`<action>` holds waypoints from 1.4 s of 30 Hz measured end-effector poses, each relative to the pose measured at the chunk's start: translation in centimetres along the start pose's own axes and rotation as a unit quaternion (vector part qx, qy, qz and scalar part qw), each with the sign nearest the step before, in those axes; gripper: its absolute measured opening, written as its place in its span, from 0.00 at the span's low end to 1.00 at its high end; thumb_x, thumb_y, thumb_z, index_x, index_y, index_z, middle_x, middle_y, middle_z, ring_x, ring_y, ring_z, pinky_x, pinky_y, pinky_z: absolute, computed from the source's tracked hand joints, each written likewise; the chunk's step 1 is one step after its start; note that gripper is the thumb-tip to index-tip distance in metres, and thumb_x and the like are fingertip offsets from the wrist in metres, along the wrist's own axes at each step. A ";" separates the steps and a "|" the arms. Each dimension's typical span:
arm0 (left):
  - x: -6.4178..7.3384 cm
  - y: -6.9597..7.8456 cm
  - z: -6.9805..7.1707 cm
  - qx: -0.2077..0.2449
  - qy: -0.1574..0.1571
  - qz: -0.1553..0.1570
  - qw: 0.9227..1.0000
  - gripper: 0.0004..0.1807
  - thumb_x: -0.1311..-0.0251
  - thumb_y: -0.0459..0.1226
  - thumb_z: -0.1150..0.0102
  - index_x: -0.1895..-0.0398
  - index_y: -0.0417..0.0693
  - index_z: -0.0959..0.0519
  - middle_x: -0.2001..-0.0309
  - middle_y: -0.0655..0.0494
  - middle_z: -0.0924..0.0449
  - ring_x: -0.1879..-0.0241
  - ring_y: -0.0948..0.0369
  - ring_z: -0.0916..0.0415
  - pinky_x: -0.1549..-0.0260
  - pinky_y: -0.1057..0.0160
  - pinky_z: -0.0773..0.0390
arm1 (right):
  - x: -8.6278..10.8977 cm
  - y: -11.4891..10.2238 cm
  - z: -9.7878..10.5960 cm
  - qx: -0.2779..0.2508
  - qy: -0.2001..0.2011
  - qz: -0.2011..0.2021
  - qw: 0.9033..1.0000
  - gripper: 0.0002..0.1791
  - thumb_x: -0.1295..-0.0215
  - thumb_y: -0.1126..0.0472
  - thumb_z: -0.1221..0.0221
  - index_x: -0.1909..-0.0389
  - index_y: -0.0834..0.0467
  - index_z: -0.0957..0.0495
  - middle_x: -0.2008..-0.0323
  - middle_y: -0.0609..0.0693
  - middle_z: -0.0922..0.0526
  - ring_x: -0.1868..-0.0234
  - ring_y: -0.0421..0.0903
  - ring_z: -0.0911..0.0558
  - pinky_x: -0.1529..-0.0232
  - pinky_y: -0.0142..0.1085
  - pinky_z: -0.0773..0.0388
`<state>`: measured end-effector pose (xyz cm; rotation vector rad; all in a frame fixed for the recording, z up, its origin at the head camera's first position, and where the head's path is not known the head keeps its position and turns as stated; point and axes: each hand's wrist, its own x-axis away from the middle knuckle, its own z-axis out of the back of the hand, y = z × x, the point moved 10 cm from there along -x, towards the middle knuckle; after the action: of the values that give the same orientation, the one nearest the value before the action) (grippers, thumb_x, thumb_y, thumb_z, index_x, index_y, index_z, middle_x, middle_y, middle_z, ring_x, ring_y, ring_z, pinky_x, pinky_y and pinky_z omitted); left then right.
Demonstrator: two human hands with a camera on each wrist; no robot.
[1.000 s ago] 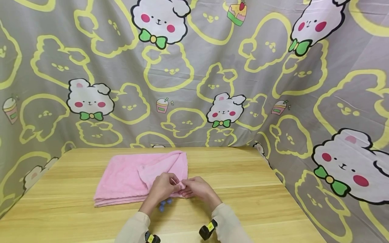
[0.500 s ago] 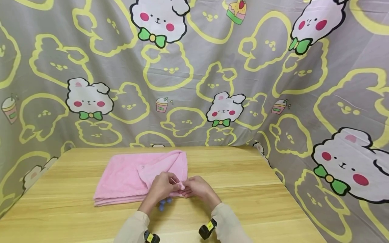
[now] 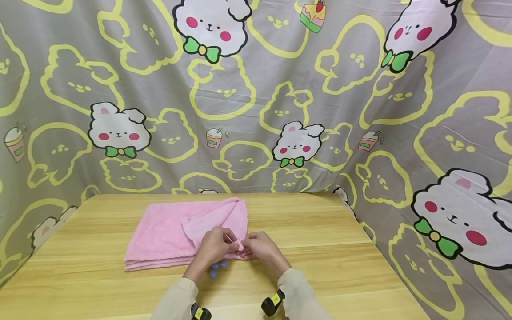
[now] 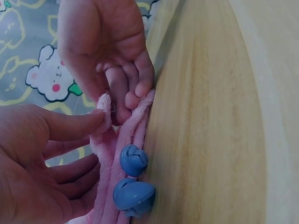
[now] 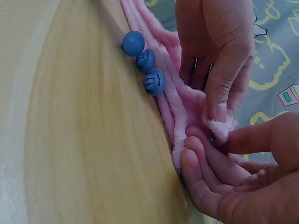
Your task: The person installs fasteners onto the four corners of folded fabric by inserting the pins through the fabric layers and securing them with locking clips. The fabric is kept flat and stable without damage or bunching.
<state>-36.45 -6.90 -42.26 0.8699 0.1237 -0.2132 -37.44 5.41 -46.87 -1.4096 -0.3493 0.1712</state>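
Little is changing — the left hand and right hand are still pinching the pink cloth, keeping work at its corner.

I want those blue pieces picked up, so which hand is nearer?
Left. The left hand is just beyond the blue pieces, its wrist beside them; the right hand is farther off, to their right.

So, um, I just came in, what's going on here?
A person is working with both bare hands on a folded pink cloth that lies on the wooden table. The left hand and right hand meet at its near right corner, both pinching the fabric there. Three small blue pieces sit beside the cloth's near edge, with neither hand holding them.
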 end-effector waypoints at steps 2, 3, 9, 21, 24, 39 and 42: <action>0.0 0.0 0.0 0.000 0.001 -0.001 1.000 0.07 0.51 0.35 0.24 0.76 0.48 0.16 0.75 0.55 0.14 0.76 0.64 0.23 0.73 0.63 0.25 | 0.0 0.0 0.1 -0.002 0.006 0.000 1.000 0.07 0.35 0.70 0.47 0.70 0.70 0.23 0.76 0.60 0.15 0.78 0.41 0.19 0.69 0.36 0.16; 0.0 0.0 0.0 0.000 0.001 -0.001 1.000 0.07 0.51 0.35 0.24 0.76 0.48 0.16 0.75 0.55 0.14 0.76 0.64 0.23 0.73 0.63 0.25 | -0.1 0.0 0.2 -0.002 0.009 0.001 1.000 0.07 0.36 0.70 0.47 0.71 0.70 0.23 0.76 0.59 0.15 0.78 0.41 0.19 0.69 0.36 0.16; 0.1 0.1 0.0 0.000 0.003 0.000 1.000 0.07 0.51 0.35 0.23 0.76 0.48 0.15 0.76 0.55 0.15 0.78 0.63 0.24 0.74 0.62 0.25 | -0.2 0.1 0.4 -0.003 0.021 0.004 1.000 0.07 0.38 0.71 0.47 0.72 0.69 0.22 0.77 0.58 0.15 0.78 0.40 0.18 0.70 0.35 0.16; 0.0 -0.2 0.2 0.014 0.007 0.015 1.000 0.10 0.51 0.31 0.26 0.64 0.47 0.14 0.74 0.54 0.15 0.76 0.62 0.23 0.74 0.62 0.24 | 0.0 0.0 0.3 0.004 0.010 0.002 1.000 0.09 0.34 0.68 0.46 0.66 0.72 0.22 0.67 0.68 0.13 0.75 0.42 0.17 0.66 0.38 0.14; 0.1 0.0 0.2 0.022 0.005 0.009 1.000 0.10 0.48 0.30 0.29 0.62 0.48 0.13 0.74 0.54 0.15 0.78 0.62 0.24 0.75 0.62 0.25 | 0.0 0.0 0.2 0.006 0.008 0.001 1.000 0.08 0.33 0.69 0.46 0.66 0.71 0.22 0.68 0.67 0.13 0.75 0.41 0.17 0.66 0.38 0.15; 0.0 0.5 0.1 0.022 0.008 -0.007 1.000 0.07 0.47 0.28 0.31 0.68 0.49 0.13 0.75 0.55 0.14 0.76 0.64 0.24 0.73 0.62 0.26 | -0.1 -0.1 -0.1 0.018 -0.010 0.001 1.000 0.11 0.29 0.63 0.46 0.63 0.69 0.21 0.72 0.56 0.13 0.73 0.41 0.17 0.65 0.39 0.14; -0.1 0.4 0.2 0.018 0.011 -0.003 1.000 0.05 0.47 0.31 0.29 0.70 0.50 0.14 0.75 0.56 0.14 0.75 0.63 0.23 0.73 0.62 0.25 | -0.2 0.0 -0.1 0.014 -0.013 0.000 1.000 0.10 0.30 0.64 0.45 0.63 0.69 0.21 0.73 0.54 0.14 0.73 0.41 0.17 0.65 0.39 0.15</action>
<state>-36.41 -6.75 -41.82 0.9085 0.1444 -0.2125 -37.58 5.25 -46.86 -1.3811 -0.3668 0.1927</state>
